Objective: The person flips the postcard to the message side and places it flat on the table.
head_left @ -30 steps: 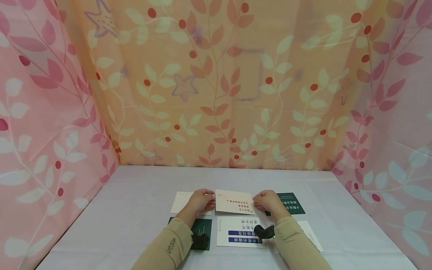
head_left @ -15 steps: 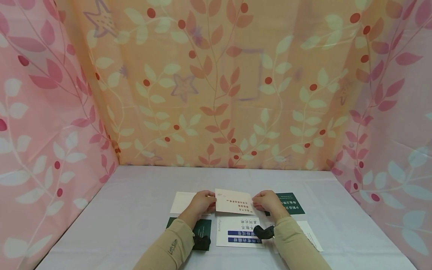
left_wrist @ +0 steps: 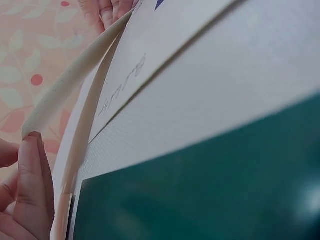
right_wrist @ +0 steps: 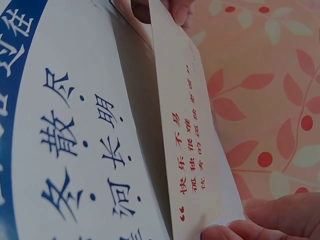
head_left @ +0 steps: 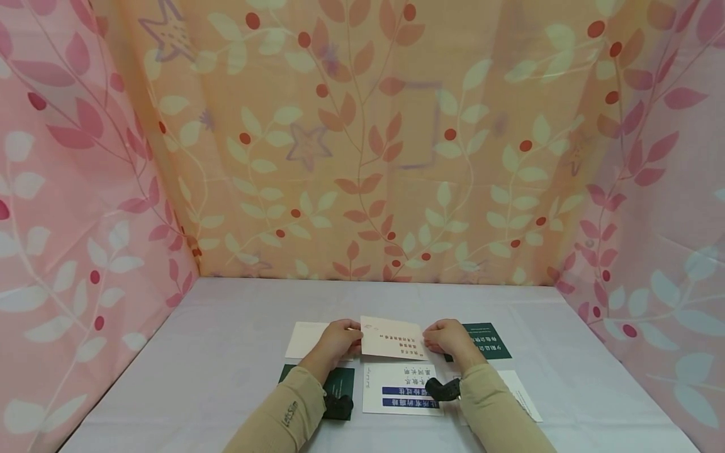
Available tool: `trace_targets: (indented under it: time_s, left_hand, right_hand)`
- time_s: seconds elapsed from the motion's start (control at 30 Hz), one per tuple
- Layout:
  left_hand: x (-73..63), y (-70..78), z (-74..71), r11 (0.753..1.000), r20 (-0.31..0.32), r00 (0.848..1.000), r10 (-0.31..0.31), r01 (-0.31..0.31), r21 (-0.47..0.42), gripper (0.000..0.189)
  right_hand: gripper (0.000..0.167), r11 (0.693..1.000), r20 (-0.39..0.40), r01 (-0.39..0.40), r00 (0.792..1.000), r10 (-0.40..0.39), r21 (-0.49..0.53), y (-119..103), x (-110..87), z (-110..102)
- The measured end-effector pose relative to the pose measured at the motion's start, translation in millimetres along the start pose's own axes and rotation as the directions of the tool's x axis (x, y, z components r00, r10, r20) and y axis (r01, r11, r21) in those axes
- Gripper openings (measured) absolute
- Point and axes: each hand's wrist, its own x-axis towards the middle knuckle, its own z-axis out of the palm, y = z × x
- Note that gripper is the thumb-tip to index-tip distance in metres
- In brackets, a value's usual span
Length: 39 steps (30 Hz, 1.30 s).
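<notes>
A cream card (head_left: pixel 393 338) with red lettering is held tilted up off the table between both hands. My left hand (head_left: pixel 338 340) pinches its left edge with thumb and fingertips. On the opposite edge, my right hand (head_left: pixel 449 336) grips the card between thumb and fingers. Seen nearly edge-on in the left wrist view, the card (left_wrist: pixel 70 77) looks slightly bowed. Its red writing faces the right wrist camera. Just nearer to me lies a white card (head_left: pixel 396 380) with blue lettering and blue bands, flat on the table and partly covered by the right wrist camera.
A plain cream card (head_left: pixel 303 340) lies behind my left hand, a dark green card (head_left: pixel 342 382) under my left wrist. To the right are another green card (head_left: pixel 491 341) and a white card (head_left: pixel 522 393) partly under my sleeve. White cloth (head_left: pixel 243 314) covers the table; patterned curtains (head_left: pixel 362 157) enclose it.
My left hand has shifted slightly right, onto the cream card's left edge, and that edge sits a touch higher. My right hand has hardly moved.
</notes>
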Motion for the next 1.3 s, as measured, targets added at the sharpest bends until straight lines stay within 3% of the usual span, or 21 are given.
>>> trace_targets:
  time_s: [0.73,1.3]
  left_hand:
    - [1.4,0.6,-3.0,1.000,0.017,0.999,0.027,-0.027,0.006,0.020]
    - [-0.3,1.9,-3.8,0.999,-0.012,0.999,0.044,-0.044,0.024,0.019]
  right_hand:
    - [0.011,1.000,0.010,-0.013,1.000,0.013,-0.022,-0.2,-0.1,0.0]
    - [0.012,0.999,0.010,0.004,1.000,-0.004,-0.039,-0.6,1.1,1.5]
